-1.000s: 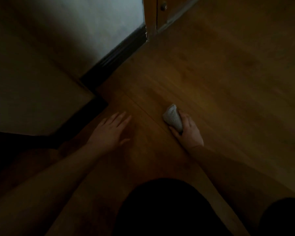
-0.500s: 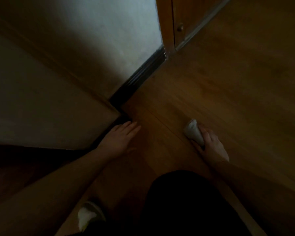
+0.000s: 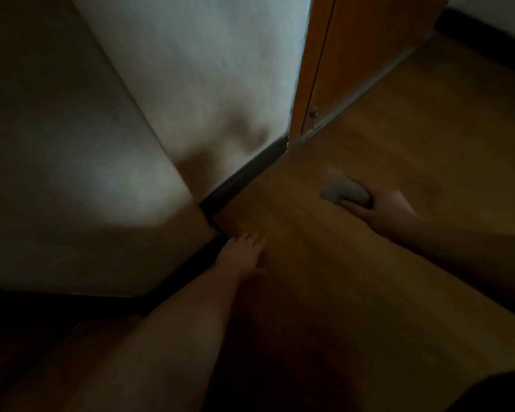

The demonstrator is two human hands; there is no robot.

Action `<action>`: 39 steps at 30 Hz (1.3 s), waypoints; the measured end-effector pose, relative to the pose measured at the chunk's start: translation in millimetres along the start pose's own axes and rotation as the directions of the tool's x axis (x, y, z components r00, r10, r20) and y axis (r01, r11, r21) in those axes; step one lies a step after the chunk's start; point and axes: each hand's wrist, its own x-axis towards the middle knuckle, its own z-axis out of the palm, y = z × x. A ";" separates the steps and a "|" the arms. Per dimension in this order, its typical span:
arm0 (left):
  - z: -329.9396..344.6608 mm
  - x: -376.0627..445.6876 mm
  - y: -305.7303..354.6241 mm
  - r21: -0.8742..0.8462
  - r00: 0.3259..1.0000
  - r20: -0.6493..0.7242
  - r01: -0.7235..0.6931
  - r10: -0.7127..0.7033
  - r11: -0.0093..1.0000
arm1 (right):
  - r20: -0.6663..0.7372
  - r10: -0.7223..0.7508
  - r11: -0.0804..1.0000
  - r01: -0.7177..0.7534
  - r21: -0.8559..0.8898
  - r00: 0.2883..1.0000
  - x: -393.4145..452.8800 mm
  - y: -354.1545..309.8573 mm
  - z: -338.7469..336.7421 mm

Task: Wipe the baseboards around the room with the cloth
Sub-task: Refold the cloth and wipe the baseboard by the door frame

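Note:
A dark baseboard (image 3: 244,173) runs along the foot of the white wall, turns at an outer corner and continues toward the lower left. My right hand (image 3: 390,209) is closed around a bunched grey cloth (image 3: 344,190), low over the wooden floor and well to the right of the baseboard. My left hand (image 3: 241,252) lies flat on the floor, fingers spread, its fingertips close to the wall corner. The picture is dim and blurred.
A wooden door frame and door (image 3: 339,63) stand where the baseboard ends at the upper right. Another dark baseboard (image 3: 482,37) shows at the far upper right. The wooden floor (image 3: 428,129) stretches right. My dark-clothed knee (image 3: 488,394) is at the bottom right.
The view has moved forward and closer to the wall corner. My right hand with the cloth has shifted forward and right. My left hand now rests nearer the corner.

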 end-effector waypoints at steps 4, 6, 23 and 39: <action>13.8 15.5 -10.3 -0.039 0.999 -0.039 0.024 -0.026 0.999 | -0.172 0.010 0.994 0.010 0.112 0.985 58.1 -31.2 18.1; 37.7 28.8 -19.8 -0.073 0.997 -0.016 0.075 -0.076 0.995 | -0.254 0.084 0.979 -0.032 0.202 0.964 89.7 -28.0 50.4; 144.1 9.4 -27.0 -0.204 0.955 -0.209 0.168 -0.211 0.964 | -0.225 0.285 0.899 -0.178 0.401 0.932 206.6 -7.0 152.6; 140.6 2.9 -36.4 -0.248 0.958 -0.148 0.204 -0.245 0.947 | -0.100 0.096 0.860 -0.032 0.509 0.990 142.9 -71.6 223.2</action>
